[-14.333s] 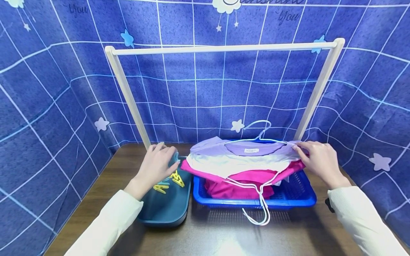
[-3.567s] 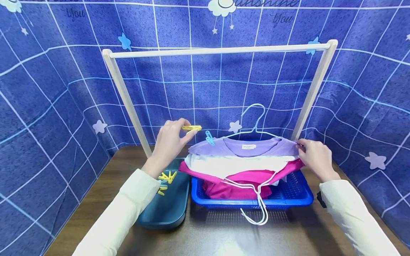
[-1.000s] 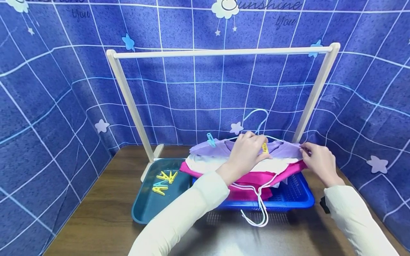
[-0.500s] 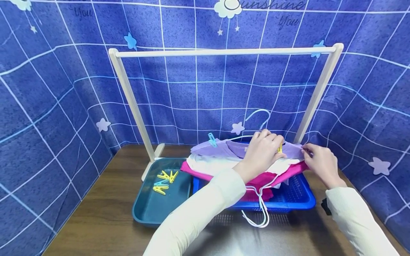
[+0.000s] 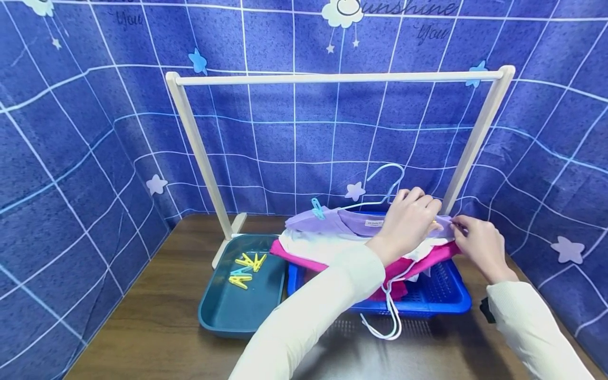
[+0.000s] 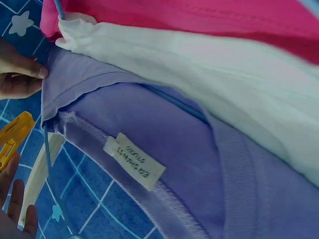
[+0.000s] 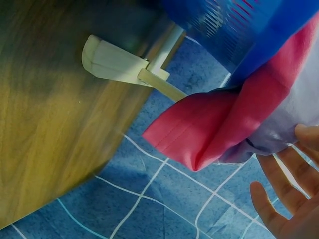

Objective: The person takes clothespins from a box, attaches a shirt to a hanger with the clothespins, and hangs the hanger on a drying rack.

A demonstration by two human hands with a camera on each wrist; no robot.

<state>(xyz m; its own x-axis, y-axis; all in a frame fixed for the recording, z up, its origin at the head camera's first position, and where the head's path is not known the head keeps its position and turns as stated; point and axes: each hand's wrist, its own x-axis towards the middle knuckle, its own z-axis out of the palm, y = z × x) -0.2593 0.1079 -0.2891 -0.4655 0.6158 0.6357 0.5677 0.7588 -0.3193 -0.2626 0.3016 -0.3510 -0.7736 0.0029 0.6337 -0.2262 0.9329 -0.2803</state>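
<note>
While pinching a yellow clothespin (image 6: 19, 131) (left hand (image 5: 411, 219)) and purple T-shirt (image 5: 343, 224) (right hand (image 5: 481, 244)), might pull it off the blue hanger (image 5: 381, 201) by tugging.

On counter (image 5: 157, 301): tray (image 5: 237, 317) at left, loose clothespins (image 5: 238, 282) inside; basket (image 5: 439, 306) just right, garments (image 5: 318, 240) across it, lone clothespin (image 5: 317, 209) at their left end; rack crossbar (image 5: 339, 78) behind, curtain (image 5: 313, 142) beyond

It's bright in here. The table (image 5: 351, 364) shines up front, shadows sit by the blue basket (image 5: 427, 307), and wrist views look dimmer.
</note>
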